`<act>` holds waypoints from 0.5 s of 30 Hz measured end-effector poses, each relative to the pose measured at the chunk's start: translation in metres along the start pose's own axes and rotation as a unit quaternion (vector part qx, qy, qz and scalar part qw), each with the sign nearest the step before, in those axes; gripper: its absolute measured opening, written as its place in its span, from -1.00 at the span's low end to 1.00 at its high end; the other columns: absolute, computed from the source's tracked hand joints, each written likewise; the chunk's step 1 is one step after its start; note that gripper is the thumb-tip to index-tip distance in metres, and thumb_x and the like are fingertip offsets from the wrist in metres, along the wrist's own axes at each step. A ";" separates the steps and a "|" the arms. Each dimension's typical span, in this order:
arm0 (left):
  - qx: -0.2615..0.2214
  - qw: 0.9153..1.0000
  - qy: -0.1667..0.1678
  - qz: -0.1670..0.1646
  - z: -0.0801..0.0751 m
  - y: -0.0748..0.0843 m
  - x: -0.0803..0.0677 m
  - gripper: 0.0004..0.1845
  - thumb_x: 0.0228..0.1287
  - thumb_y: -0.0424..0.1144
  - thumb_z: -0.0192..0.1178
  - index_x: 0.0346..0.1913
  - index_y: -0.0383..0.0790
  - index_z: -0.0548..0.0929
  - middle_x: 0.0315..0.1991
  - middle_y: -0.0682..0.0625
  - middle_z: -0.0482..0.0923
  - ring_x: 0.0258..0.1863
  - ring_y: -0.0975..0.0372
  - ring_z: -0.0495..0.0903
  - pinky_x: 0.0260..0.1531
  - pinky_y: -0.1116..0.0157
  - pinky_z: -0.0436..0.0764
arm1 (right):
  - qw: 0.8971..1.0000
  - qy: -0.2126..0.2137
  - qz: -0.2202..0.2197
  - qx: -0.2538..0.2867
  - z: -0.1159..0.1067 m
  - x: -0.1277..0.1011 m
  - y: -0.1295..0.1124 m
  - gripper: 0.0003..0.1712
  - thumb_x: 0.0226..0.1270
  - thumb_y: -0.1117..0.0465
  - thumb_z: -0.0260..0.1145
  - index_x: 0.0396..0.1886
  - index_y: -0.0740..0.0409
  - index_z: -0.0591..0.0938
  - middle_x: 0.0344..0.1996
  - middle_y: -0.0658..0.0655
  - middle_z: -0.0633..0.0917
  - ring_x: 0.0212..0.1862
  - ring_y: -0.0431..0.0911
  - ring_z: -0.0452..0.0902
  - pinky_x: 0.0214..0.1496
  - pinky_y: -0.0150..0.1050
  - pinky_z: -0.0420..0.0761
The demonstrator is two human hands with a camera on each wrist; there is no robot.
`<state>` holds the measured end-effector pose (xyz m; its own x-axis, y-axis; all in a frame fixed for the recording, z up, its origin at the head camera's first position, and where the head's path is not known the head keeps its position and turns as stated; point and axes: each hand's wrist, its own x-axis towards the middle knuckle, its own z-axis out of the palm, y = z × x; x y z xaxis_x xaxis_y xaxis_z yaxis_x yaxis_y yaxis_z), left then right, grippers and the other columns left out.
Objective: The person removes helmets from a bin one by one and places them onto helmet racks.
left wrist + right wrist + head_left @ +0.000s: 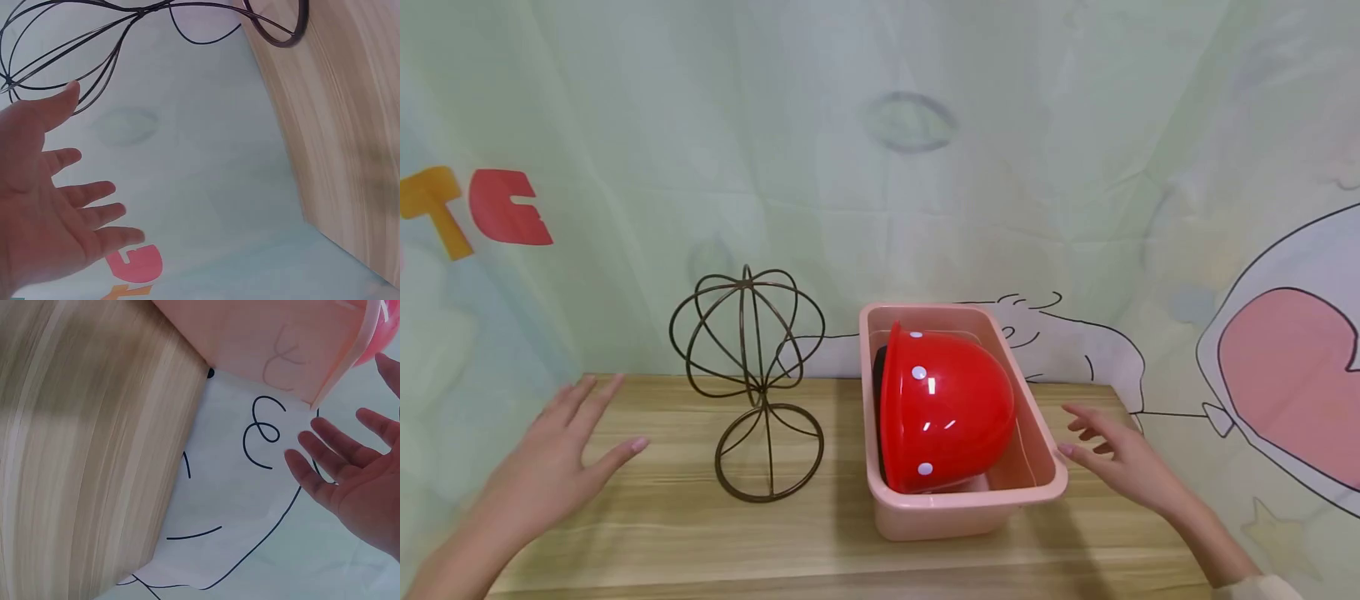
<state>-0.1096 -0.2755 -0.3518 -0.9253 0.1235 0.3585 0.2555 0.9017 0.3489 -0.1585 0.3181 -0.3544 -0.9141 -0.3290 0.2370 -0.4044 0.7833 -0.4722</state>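
A red dome-shaped helmet with white dots lies on its side inside a pink plastic tub on the wooden table. Left of the tub stands a dark wire hat stand, whose wires also show in the left wrist view. My left hand hovers open above the table's left part, fingers spread, holding nothing. My right hand is open just right of the tub, fingertips close to its rim. In the right wrist view the spread fingers lie beside the tub wall.
A pale printed cloth backdrop hangs right behind the table, with a cartoon drawing at the right. The table's front edge runs along the bottom of the head view.
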 end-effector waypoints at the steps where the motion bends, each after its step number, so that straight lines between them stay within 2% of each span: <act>1: -0.005 1.000 0.004 0.001 -0.001 0.001 0.000 -0.13 0.16 -0.01 0.22 0.40 -0.27 0.02 0.23 -0.52 0.05 0.24 -0.35 -0.06 0.07 -0.35 -0.04 | 1.000 -0.002 -0.005 0.009 0.001 0.000 -0.001 -0.44 0.19 0.14 0.31 0.17 0.23 0.43 -0.19 0.09 0.61 -0.19 -0.08 0.50 -0.26 -0.26 0.59; 4: -0.019 1.000 0.003 -0.009 -0.004 0.005 0.000 -0.13 0.14 -0.02 0.24 0.40 -0.26 0.04 0.20 -0.50 0.11 0.16 -0.37 0.08 -0.01 -0.34 0.10 | 0.999 -0.009 -0.017 0.029 0.002 0.001 -0.002 -0.47 0.18 0.17 0.32 0.14 0.21 0.45 -0.20 0.07 0.62 -0.21 -0.15 0.51 -0.28 -0.31 0.60; 8: -0.040 0.999 -0.011 -0.026 -0.008 0.011 -0.002 -0.14 0.15 -0.02 0.24 0.41 -0.19 0.03 0.21 -0.46 0.13 0.13 -0.37 0.13 -0.13 -0.33 0.17 | 0.998 -0.026 -0.022 0.048 0.003 0.003 -0.004 -0.47 0.18 0.16 0.32 0.14 0.20 0.46 -0.17 0.07 0.62 -0.19 -0.18 0.50 -0.27 -0.32 0.60; 11: -0.064 0.998 -0.010 -0.025 -0.012 0.016 -0.003 -0.15 0.15 -0.05 0.25 0.41 -0.16 0.03 0.23 -0.43 0.14 0.15 -0.33 0.14 -0.12 -0.32 0.18 | 0.997 -0.043 -0.016 0.069 0.005 0.004 -0.007 -0.46 0.18 0.15 0.31 0.15 0.19 0.46 -0.15 0.06 0.61 -0.19 -0.16 0.50 -0.27 -0.32 0.60; 15: -0.090 0.996 -0.008 -0.015 -0.015 0.029 0.000 -0.18 0.13 -0.11 0.28 0.38 -0.25 0.10 0.16 -0.40 0.25 0.10 -0.23 0.25 -0.15 -0.24 0.33 | 0.994 -0.057 -0.011 0.095 0.008 0.005 -0.012 -0.46 0.19 0.14 0.31 0.16 0.17 0.45 -0.14 0.03 0.60 -0.19 -0.15 0.49 -0.27 -0.32 0.60</act>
<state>-0.0976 -0.2555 -0.3289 -0.9370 0.1054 0.3331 0.2726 0.8168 0.5084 -0.1585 0.3027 -0.3541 -0.8982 -0.4110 0.1559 -0.4124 0.6652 -0.6224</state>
